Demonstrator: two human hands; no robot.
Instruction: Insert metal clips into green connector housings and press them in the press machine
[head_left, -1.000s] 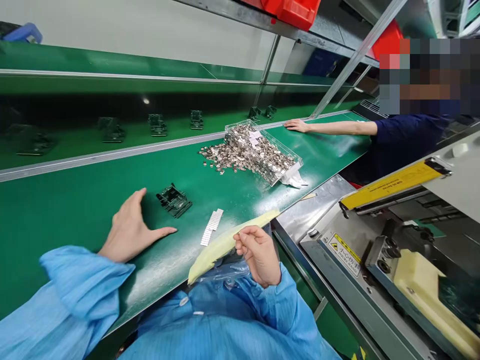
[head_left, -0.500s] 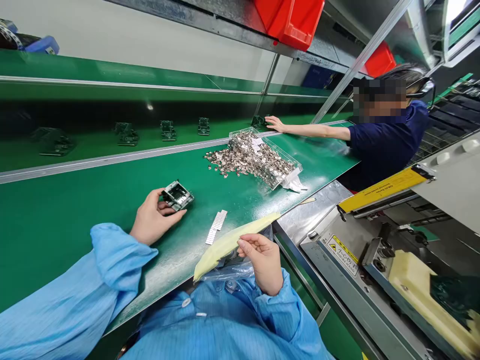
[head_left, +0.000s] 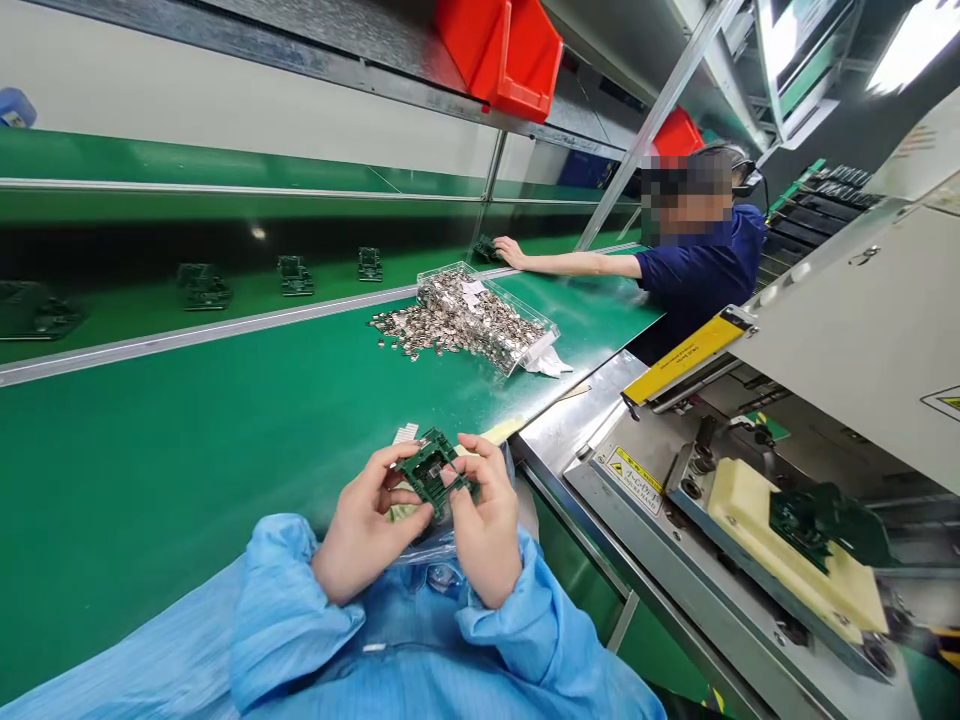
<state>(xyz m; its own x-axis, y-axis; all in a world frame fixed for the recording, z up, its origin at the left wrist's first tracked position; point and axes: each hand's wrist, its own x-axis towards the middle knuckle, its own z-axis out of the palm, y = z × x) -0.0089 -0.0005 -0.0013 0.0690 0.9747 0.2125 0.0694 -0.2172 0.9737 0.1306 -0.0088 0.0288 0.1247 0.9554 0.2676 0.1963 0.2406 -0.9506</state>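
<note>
In front of my chest, a green circuit board [head_left: 427,474] with a square opening in its middle is held tilted. My left hand [head_left: 367,520] is closed on its left side, thumb below and fingers behind. At the right side of the board, my right hand [head_left: 484,515] is closed too, its thumb and fingertips reaching to the opening. Whether a small piece sits between those fingertips I cannot tell. Just behind the board lies a strip of small white pieces [head_left: 406,433], partly covered. A pale yellow sheet [head_left: 504,431] is mostly hidden by my right hand.
Small metal parts [head_left: 480,318] spill from a tilted clear box [head_left: 540,345] onto the green bench [head_left: 187,440]. Several boards [head_left: 295,276] stand along the back strip. A co-worker's hand [head_left: 511,253] touches another board. A machine with a cream fixture [head_left: 750,490] is at right.
My left hand has brought the board right and toward my body. My right hand has risen from the yellow sheet to meet it. The view has shifted to the right.
</note>
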